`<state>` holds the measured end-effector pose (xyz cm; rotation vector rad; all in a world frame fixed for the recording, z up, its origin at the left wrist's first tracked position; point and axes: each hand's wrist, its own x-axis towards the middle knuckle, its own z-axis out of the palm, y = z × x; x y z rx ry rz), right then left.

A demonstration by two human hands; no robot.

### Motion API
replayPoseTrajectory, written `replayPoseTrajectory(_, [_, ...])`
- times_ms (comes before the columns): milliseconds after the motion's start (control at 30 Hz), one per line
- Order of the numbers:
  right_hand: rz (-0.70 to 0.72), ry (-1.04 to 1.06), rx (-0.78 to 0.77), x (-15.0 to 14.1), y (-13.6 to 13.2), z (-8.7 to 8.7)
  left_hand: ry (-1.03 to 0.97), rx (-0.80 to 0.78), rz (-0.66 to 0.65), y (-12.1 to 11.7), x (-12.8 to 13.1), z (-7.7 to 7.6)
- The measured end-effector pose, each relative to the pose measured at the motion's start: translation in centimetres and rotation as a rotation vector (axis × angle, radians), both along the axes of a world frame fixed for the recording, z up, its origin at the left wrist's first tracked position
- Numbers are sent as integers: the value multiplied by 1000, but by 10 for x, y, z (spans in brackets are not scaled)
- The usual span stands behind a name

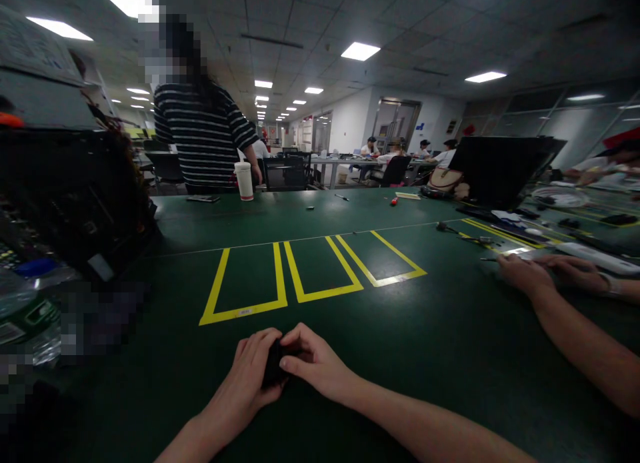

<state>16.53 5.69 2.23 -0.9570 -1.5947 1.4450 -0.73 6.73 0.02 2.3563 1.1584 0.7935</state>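
A small black object (273, 366) with a dark, boxy side sits between my two hands, low over the green table (400, 343). My left hand (247, 368) wraps round it from the left, fingers over its far side. From the right, my right hand (318, 364) grips its edge between thumb and curled fingers. Most of the object is covered by my hands, so its kind cannot be made out. Beyond my hands, three yellow tape outlines (245, 312) mark the tabletop.
A co-worker's hands (530, 273) hold a thin item at the right, near cables (465, 235). A white cup (244, 180) stands at the far edge. Monitors (500, 170) and a plastic bottle (30, 316) flank the table. Someone in a striped shirt (203, 133) stands behind it.
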Motion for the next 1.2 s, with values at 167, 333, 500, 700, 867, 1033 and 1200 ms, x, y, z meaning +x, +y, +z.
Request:
replayPoseTrajectory(167, [21, -26, -43, 0, 2, -1, 16, -39, -13, -2, -2, 8])
replayPoseTrajectory(333, [60, 1, 21, 0, -1, -1, 68, -82, -106, -5, -6, 27])
replayPoseTrajectory(500, [52, 22, -51, -2, 2, 2, 83, -81, -102, -5, -7, 28])
replayPoseTrajectory(700, [62, -26, -21, -2, 2, 2, 66, -116, -54, -3, -7, 17])
replayPoseTrajectory(867, [31, -9, 67, -1, 1, -3, 62, -87, -68, -2, -6, 16])
replayPoseTrajectory(1033, [24, -12, -17, -3, 4, -2, 65, -42, -60, -2, -5, 18])
replayPoseTrajectory(1200, [59, -52, -17, -2, 2, 3, 82, -72, -110, -5, -7, 31])
